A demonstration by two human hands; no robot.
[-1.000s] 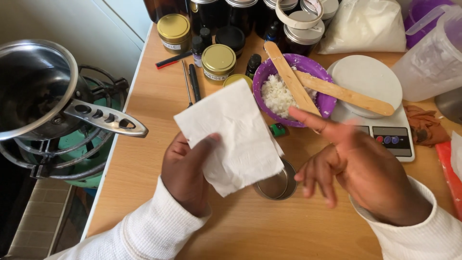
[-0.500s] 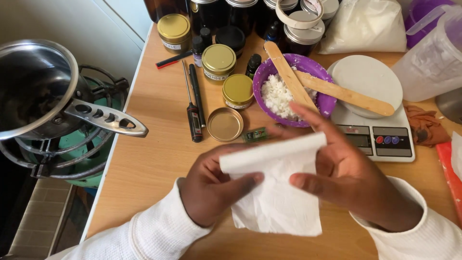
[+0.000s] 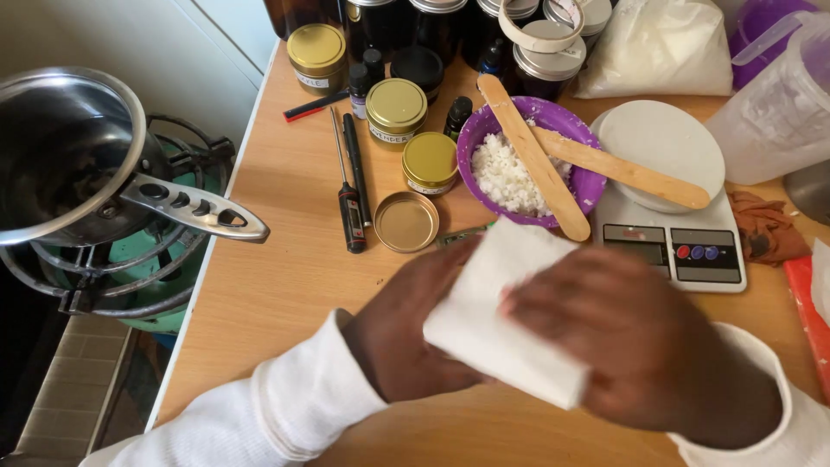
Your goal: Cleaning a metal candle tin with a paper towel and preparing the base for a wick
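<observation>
A steel saucepan [image 3: 65, 151] sits on the burner at far left, with an open gold tin [image 3: 406, 221] on the wooden counter [image 3: 285, 277] further right. The left hand [image 3: 415, 333] and right hand [image 3: 631, 346] both clamp a folded white paper towel [image 3: 501, 316] between them above the counter, below the purple bowl [image 3: 527, 164] and kitchen scale [image 3: 670, 233].

Light wood countertop [image 3: 285, 285] fills most of the view, its far end crowded with jars, and a pale cabinet front or wall panel [image 3: 130, 35] stands behind at upper left. Left of the counter edge sits a gas burner grate [image 3: 86, 285] on a green base, with tiled floor [image 3: 52, 389] below. Soft, even lighting, no hard shadows.
</observation>
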